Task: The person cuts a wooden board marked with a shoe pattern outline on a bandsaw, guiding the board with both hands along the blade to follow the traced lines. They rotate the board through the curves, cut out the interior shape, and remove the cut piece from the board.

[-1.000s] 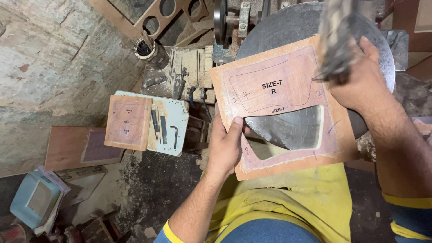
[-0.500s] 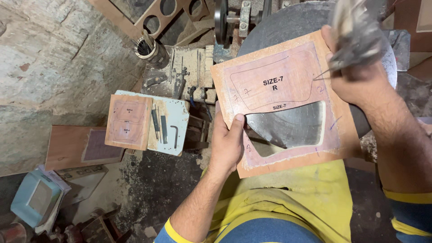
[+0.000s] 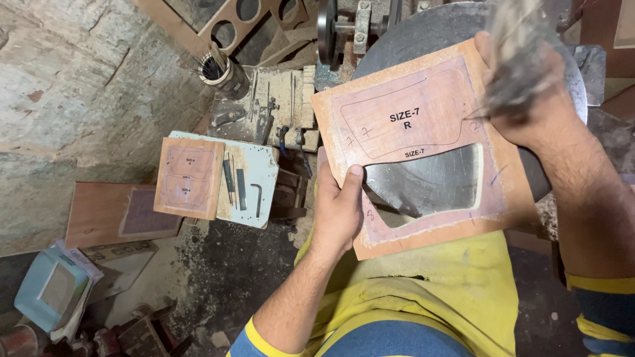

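Left hand [image 3: 338,210] steadies wooden template [image 3: 423,142] over metal disc [image 3: 423,188]

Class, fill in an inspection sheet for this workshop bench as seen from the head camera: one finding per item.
Surface: round grey metal disc, worn.
Job's things: brown template board with a cut-out window, lying on the disc.
Clutter: smaller board, hex key, cup of rods.
Grippers: left hand grips the board's lower left edge; right hand holds a blurred tool at its right side.
Cables: nothing seen.
Surroundings: rough stone wall, dusty floor.
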A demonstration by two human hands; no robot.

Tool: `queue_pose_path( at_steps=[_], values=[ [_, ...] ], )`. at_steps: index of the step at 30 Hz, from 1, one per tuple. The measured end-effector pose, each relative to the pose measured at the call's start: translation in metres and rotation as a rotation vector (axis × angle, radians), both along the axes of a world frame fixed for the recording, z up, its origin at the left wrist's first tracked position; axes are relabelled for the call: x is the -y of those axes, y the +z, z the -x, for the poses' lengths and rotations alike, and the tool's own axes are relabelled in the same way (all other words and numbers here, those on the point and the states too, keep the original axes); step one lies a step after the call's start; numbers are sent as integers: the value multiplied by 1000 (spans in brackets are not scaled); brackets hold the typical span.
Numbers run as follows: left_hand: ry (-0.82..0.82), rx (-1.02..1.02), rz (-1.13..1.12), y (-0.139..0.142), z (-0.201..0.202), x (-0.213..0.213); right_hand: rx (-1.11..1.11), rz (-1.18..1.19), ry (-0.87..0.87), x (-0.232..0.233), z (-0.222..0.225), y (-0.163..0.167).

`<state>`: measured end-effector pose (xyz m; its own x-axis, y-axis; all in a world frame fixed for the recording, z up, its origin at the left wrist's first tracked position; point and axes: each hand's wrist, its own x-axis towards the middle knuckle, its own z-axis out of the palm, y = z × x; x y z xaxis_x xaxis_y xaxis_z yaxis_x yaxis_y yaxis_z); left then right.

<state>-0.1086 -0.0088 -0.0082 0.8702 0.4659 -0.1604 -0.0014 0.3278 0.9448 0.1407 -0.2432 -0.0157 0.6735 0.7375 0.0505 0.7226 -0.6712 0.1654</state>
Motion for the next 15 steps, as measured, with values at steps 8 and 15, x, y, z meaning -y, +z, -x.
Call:
queue_pose_path(
  at_steps=[8, 15],
  values=[
    [29, -65, -34, -9, -2, 4, -168, -250, -25, -12, 7, 25],
    [52, -61, -10, -18, -2, 7, -111, -433, 110, -14, 0, 20]
  ],
)
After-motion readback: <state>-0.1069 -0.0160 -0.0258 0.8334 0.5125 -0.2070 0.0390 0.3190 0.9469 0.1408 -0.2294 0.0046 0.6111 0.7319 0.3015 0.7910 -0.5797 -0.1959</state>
